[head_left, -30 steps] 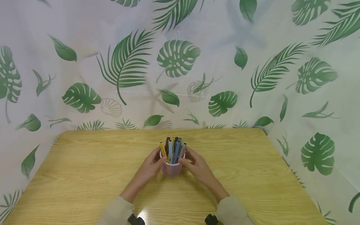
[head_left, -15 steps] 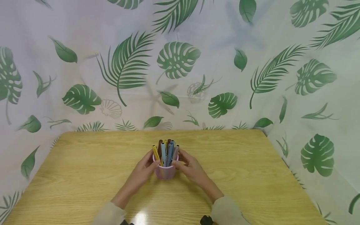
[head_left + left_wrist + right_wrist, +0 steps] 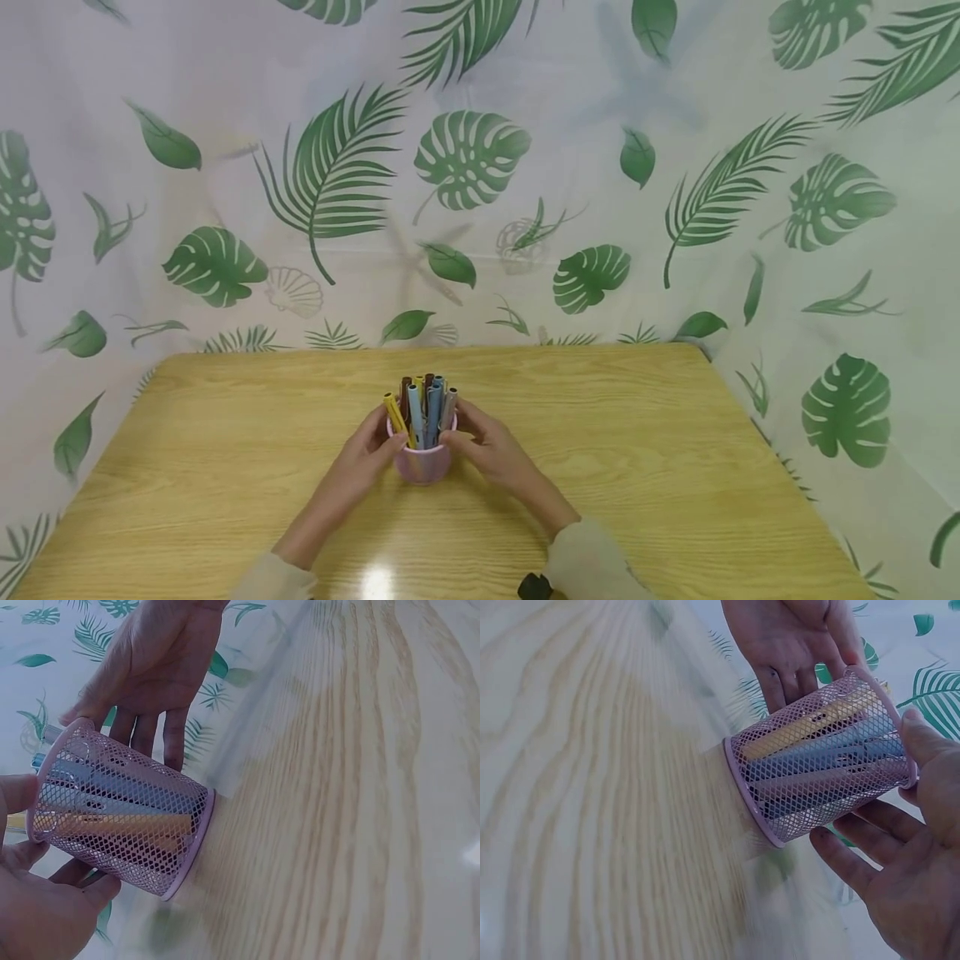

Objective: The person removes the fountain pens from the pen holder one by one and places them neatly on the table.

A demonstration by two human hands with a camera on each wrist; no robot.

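Both your hands, left hand (image 3: 367, 457) and right hand (image 3: 489, 450), are wrapped around the pink mesh pen cup (image 3: 422, 461) on the table (image 3: 675, 467).

Wooden table (image 3: 675, 467): light yellow grain, glossy glare spot at 6 o'clock near its front edge. Backdrop curtain (image 3: 480, 167): white fabric, green leaf print, enclosing the table from 9 through 12 to 3 o'clock.
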